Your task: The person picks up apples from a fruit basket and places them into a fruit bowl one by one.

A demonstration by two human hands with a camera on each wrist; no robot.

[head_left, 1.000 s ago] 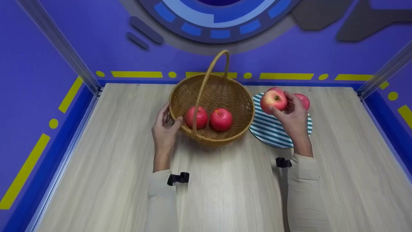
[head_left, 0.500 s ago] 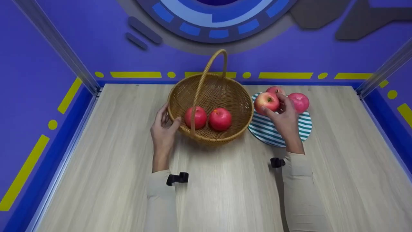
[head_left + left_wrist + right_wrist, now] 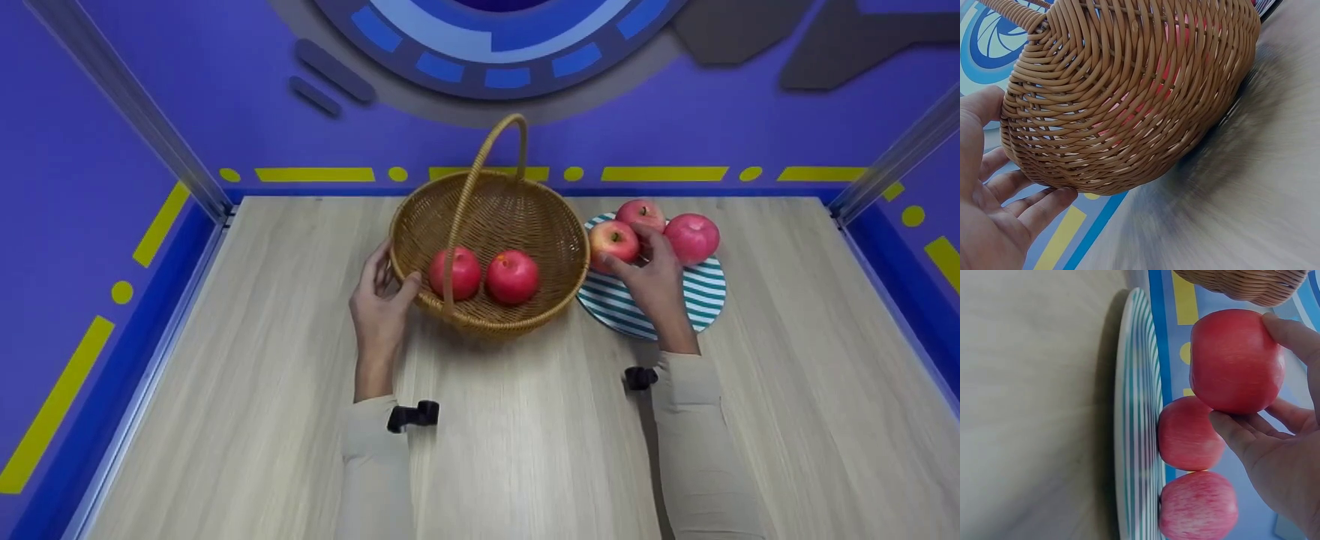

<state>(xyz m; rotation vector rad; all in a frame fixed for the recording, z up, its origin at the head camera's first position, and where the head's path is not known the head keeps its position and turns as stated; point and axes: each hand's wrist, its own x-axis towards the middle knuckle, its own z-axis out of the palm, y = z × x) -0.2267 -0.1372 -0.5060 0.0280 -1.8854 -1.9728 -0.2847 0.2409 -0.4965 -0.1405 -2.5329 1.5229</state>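
Observation:
A brown wicker basket (image 3: 491, 214) with a tall handle stands near the back wall. In it, two red apples (image 3: 514, 277) lie side by side. My left hand (image 3: 382, 307) holds the basket's left side, thumb at the rim and fingers along the outer weave. My right hand (image 3: 652, 281) grips a red-yellow apple (image 3: 613, 244) between thumb and fingers. In the right wrist view this held apple (image 3: 1235, 363) hangs over the striped plate (image 3: 1129, 416), apart from its surface. Two more apples, one pinkish (image 3: 691, 238) and one red (image 3: 640, 215), sit on the plate's back part.
The striped green-and-white plate (image 3: 622, 307) lies just right of the basket. Behind the wooden table (image 3: 525, 435) rises a blue patterned wall (image 3: 300, 135). Blue side walls with metal corner posts (image 3: 142, 112) stand left and right. A black wrist camera (image 3: 414, 415) is strapped to each sleeve.
My right hand has moved left with the apple, closer to the basket's right rim. The two apples behind it are now less covered. My left hand stays on the basket.

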